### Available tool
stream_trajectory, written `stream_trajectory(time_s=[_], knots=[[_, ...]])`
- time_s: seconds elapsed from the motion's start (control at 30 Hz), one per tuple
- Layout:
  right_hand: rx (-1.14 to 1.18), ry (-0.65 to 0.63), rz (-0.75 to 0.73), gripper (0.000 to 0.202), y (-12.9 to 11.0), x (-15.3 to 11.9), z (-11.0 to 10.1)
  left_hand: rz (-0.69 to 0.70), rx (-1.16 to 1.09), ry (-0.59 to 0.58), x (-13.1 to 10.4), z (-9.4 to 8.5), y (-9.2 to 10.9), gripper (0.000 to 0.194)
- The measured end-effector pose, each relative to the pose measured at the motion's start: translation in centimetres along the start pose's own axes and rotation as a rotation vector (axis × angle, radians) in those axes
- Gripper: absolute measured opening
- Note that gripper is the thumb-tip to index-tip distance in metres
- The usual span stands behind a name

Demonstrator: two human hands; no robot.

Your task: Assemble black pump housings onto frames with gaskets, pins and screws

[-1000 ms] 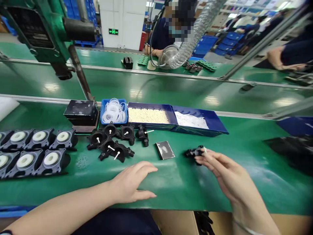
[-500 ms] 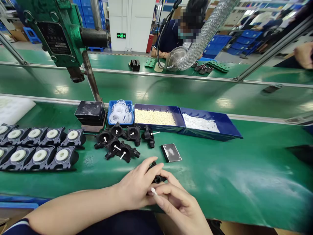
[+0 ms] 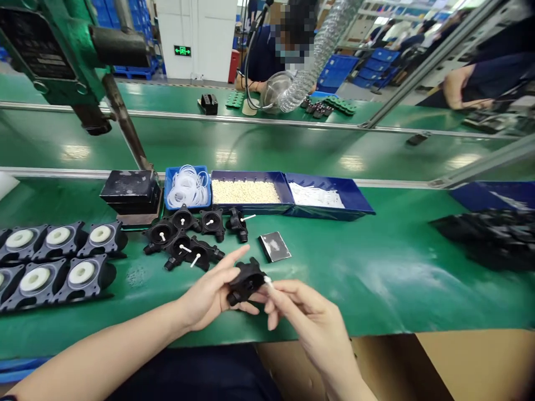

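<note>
While the left hand point(image 3: 209, 295) grips a black plastic housing point(image 3: 246, 281) from below and behind, fingers curled around it and forefinger stretched along its top, the right hand point(image 3: 303, 314) meets it from the right, thumb and forefinger pinching a small white pin point(image 3: 267, 280) against the housing's side. The housing is held just above the green bench point(image 3: 376, 278), near its front edge.

Behind the hands lies a cluster of similar black housings point(image 3: 188, 239), several with white pins standing in them, and just right of that a small dark pad point(image 3: 275, 247) with a pale smear. Along the back stand a small blue tray of clear rings point(image 3: 186, 186), a blue tray of pale pellets point(image 3: 246, 191) and a blue tray of white pieces point(image 3: 326, 196), side by side. Left of them sits a black block point(image 3: 130, 189) beneath a green press point(image 3: 54, 50). At far left, two rows of black parts with white discs point(image 3: 58, 259) lie on the bench. Across the conveyor, another person sits at work beside a silver hose point(image 3: 317, 55).
</note>
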State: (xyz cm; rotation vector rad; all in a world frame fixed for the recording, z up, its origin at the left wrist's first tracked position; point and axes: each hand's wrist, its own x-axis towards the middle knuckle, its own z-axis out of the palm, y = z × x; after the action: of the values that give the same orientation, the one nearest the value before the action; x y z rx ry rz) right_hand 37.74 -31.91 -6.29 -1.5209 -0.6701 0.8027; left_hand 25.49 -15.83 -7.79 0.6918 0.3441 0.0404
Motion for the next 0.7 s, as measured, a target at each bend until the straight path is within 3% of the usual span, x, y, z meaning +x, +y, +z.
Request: stream_trajectory(time_s=[0.1,0.27,0.47,0.7], knots=[[-0.064,-0.014,-0.025,0.023,0.7,0.2,1.0,-0.006,-0.104,0.021,0.3,-0.1,0.3,0.050],[-0.154,-0.036,-0.080,0.024,1.3,0.4,1.8,-0.009,-0.094,0.027,0.5,-0.1,0.2,0.048],[-0.226,-0.024,-0.089,0.027,1.1,0.9,1.7,0.003,-0.117,0.037,0.5,-0.2,0.1,0.044],[-0.394,0.003,-0.217,0.023,0.7,1.2,1.0,-0.045,-0.166,0.070,0.7,-0.1,0.5,0.043]])
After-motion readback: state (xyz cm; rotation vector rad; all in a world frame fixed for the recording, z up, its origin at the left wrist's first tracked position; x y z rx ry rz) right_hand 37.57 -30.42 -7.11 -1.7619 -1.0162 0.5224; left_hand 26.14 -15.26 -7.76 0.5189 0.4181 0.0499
